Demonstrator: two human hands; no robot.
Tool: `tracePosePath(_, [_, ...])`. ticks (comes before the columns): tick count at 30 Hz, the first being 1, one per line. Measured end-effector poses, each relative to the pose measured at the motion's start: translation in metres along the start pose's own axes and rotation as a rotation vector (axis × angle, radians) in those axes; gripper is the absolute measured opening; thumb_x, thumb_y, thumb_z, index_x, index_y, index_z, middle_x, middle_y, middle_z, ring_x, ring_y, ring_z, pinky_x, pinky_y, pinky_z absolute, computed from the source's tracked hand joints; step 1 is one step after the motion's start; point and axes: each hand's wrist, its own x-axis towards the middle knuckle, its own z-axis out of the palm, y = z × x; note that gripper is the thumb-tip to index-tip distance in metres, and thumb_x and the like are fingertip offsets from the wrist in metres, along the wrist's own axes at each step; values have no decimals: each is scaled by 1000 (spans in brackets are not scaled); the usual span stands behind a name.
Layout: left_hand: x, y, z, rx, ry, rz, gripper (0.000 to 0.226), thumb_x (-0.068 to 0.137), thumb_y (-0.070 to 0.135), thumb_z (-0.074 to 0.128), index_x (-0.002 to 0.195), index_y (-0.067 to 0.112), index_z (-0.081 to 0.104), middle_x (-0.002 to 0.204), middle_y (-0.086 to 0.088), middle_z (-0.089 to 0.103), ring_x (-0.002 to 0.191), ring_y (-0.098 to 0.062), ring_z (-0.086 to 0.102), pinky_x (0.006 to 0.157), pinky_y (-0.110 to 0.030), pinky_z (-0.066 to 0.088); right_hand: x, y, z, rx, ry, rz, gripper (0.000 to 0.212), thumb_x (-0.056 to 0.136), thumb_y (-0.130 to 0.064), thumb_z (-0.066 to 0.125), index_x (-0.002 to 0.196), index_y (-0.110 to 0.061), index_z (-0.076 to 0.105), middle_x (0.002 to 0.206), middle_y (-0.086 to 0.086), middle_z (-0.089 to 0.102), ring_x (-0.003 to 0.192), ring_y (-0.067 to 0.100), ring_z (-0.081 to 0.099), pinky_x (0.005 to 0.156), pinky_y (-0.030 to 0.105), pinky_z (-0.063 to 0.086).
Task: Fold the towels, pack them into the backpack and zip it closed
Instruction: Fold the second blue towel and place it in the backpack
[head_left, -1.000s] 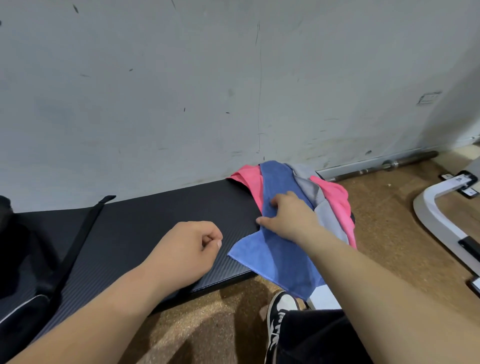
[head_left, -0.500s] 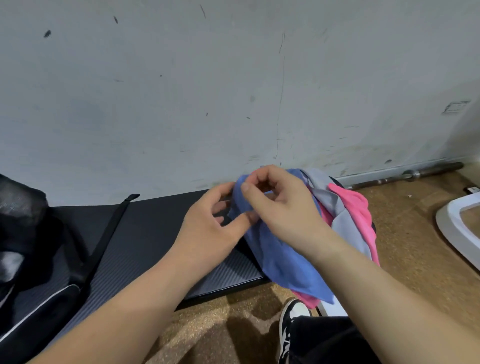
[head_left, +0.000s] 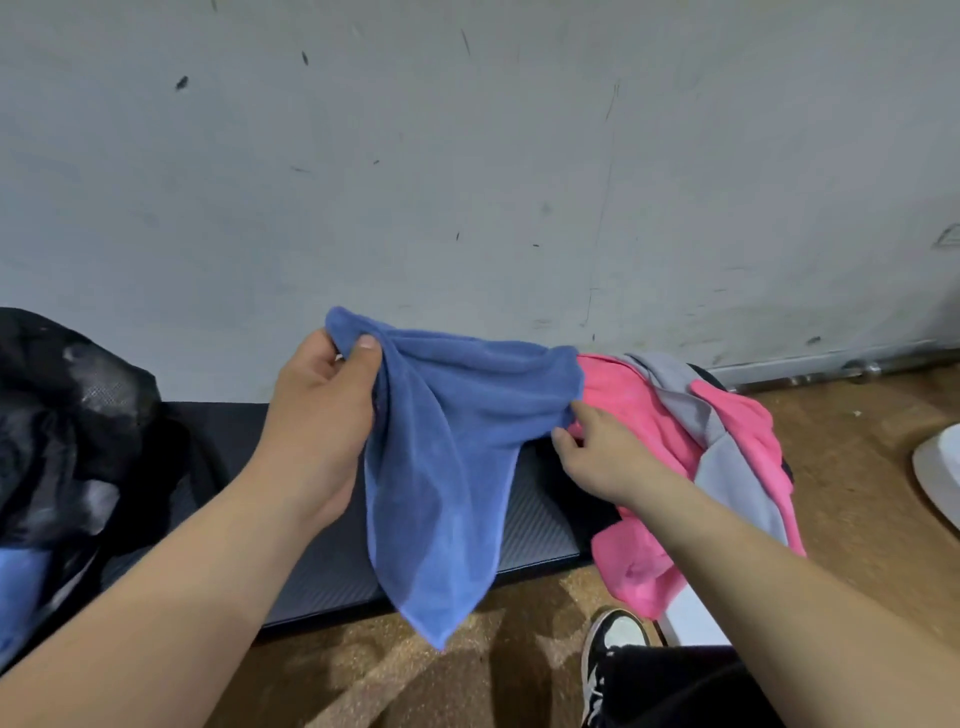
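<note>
Step in hand: spreading towel for folding. Your left hand (head_left: 322, 415) pinches blue towel (head_left: 447, 457) corner between thumb and curled fingers. Your right hand (head_left: 597, 452) curls fingers round opposite top edge. Towel hangs slack over black mat (head_left: 535, 519), tip at 6 o'clock. Pink towel (head_left: 623, 395) and grey towel (head_left: 727, 467) heaped at 3 o'clock, backpack (head_left: 67, 415) at 9 (opening hard to make out). Next: draw corners apart, lay flat, fold.

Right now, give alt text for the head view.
Two bare hands hold a blue towel up by its top edge above a black mat, the left hand pinching one corner, the right hand the other. Pink and grey towels lie heaped at right, a black backpack at left.
</note>
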Motion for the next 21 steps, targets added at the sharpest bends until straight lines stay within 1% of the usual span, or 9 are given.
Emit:
tracePosePath(4, [2, 1, -2, 142, 48, 52, 19, 106, 27, 54, 109, 16, 68, 103, -13, 77, 98, -23, 76, 92, -46, 61, 18, 12, 5, -65, 3, 21, 46, 99, -43, 40, 122, -10, 62, 130, 20, 66, 124, 39, 57, 109, 47, 43])
tracePosePath(6, [2, 2, -7, 232, 117, 126, 18, 104, 30, 54, 104, 15, 64, 91, -17, 71, 84, -22, 71, 80, -43, 59, 23, 14, 1, -114, -28, 76, 50, 105, -39, 37, 128, -2, 60, 140, 26, 58, 134, 39, 50, 116, 46, 35])
tracePosePath(8, [3, 7, -17, 349, 214, 236, 19, 103, 30, 53, 98, 13, 59, 76, -7, 58, 69, -15, 57, 66, -37, 49, 25, 15, -2, -127, -52, 133, 56, 107, -40, 35, 137, 3, 55, 149, 28, 49, 143, 39, 41, 121, 46, 28])
tracePosePath(10, [1, 16, -31, 449, 251, 305, 17, 104, 29, 53, 97, 15, 59, 72, 0, 55, 61, -9, 51, 61, -29, 43, 24, 12, -4, -108, -8, 144, 65, 100, -51, 33, 128, 1, 60, 145, 28, 53, 138, 41, 46, 117, 49, 34])
tracePosePath(12, [-5, 22, -47, 602, 153, 310, 15, 102, 26, 54, 95, 17, 63, 73, 0, 63, 63, -10, 55, 60, -28, 43, 16, -3, -7, -91, 110, 64, 62, 89, -58, 38, 114, -8, 62, 136, 24, 60, 129, 41, 52, 109, 51, 41])
tracePosePath(13, [-9, 22, -56, 699, 55, 291, 14, 101, 24, 56, 92, 20, 65, 73, 2, 67, 64, -9, 57, 61, -26, 45, 9, -16, -7, -55, 148, -27, 56, 90, -55, 47, 120, -10, 63, 139, 20, 59, 132, 38, 51, 111, 50, 41])
tracePosePath(15, [-20, 16, -70, 830, -159, 245, 13, 99, 22, 60, 89, 25, 68, 77, 8, 72, 69, -3, 63, 64, -18, 47, -11, -48, -4, 66, 127, -261, 50, 96, -32, 64, 142, -11, 57, 151, 10, 55, 143, 25, 47, 119, 33, 33])
tracePosePath(17, [-30, 9, -80, 886, -305, 232, 12, 97, 19, 64, 93, 28, 72, 86, 12, 75, 82, -4, 68, 73, -20, 52, -34, -81, 5, 200, -25, -444, 54, 97, -18, 67, 149, -19, 51, 155, -3, 52, 142, 5, 43, 119, 17, 27])
tracePosePath(21, [-45, 10, -90, 831, -444, 272, 18, 97, 15, 66, 97, 30, 76, 92, 14, 76, 87, -4, 70, 77, -23, 53, -66, -120, 31, 227, -327, -689, 51, 98, -9, 62, 145, -27, 53, 143, -11, 58, 136, -16, 40, 124, 22, 24])
